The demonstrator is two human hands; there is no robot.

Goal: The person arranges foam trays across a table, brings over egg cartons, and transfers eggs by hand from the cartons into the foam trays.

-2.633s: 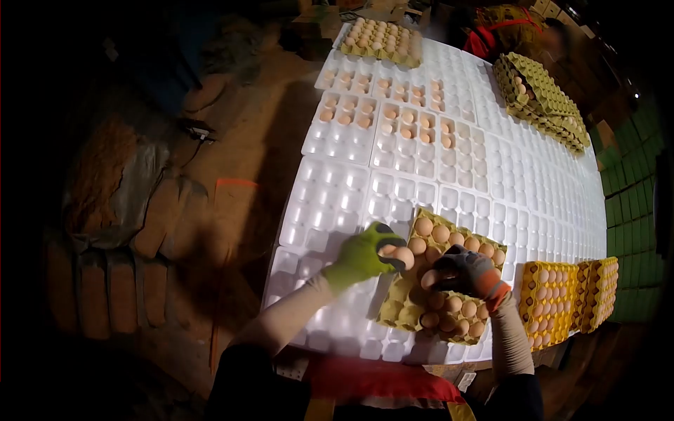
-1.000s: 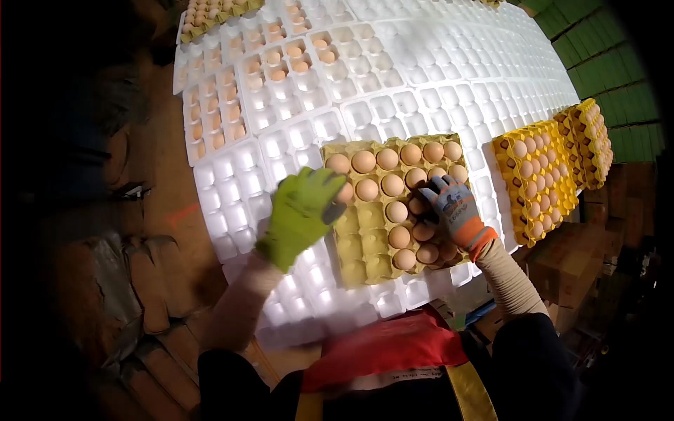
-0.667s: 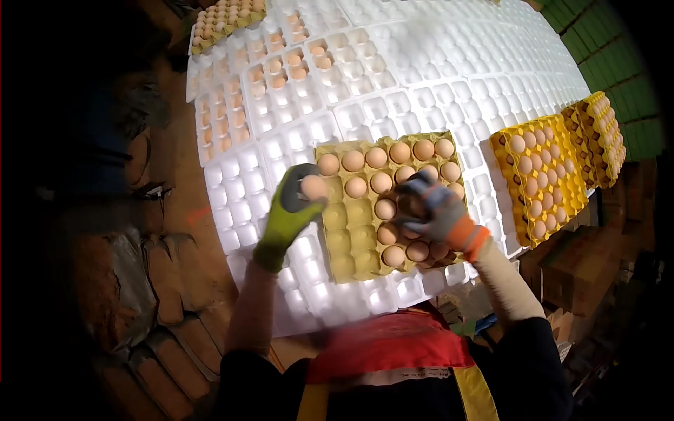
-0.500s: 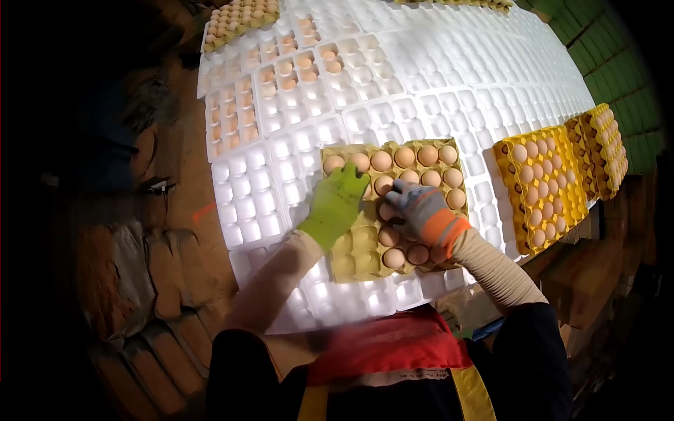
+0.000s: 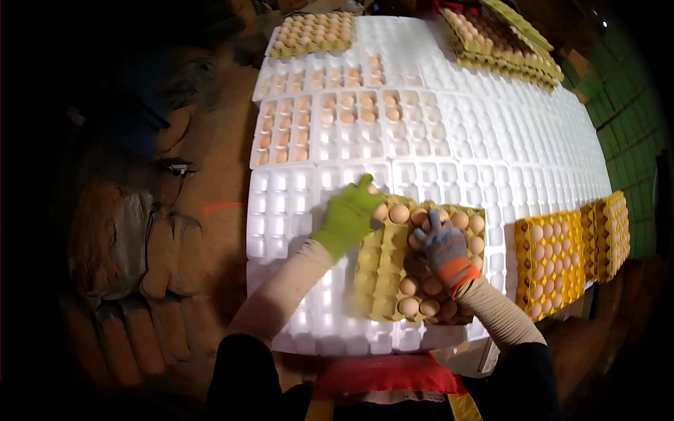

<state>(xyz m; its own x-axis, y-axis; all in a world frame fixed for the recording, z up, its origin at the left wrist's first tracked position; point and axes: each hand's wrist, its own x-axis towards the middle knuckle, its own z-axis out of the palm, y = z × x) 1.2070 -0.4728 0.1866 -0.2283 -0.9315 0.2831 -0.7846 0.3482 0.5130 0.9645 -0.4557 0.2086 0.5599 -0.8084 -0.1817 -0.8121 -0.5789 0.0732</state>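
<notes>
A pulp egg tray (image 5: 379, 281) lies on the white moulded trays in front of me, its left part bare and brown eggs (image 5: 408, 306) filling much of the rest. My left hand (image 5: 349, 216), in a green glove, is at the tray's upper left corner. Its fingers curl around an egg (image 5: 372, 189) that shows past the fingertips. Over the middle of the tray is my right hand (image 5: 446, 251), in a grey and orange glove. Its fingers close down around an egg (image 5: 421, 236), which they partly hide.
White moulded trays (image 5: 281, 203) cover the table, some holding eggs farther off. A full egg tray (image 5: 312, 35) sits at the far left, stacked pulp trays (image 5: 502, 49) at the far right. Yellow egg trays (image 5: 551, 263) stand at the right edge.
The view has shifted, so the table sits lower and farther right. My left hand has moved outward to the tray's upper left corner. The right hand remains over the eggs.
</notes>
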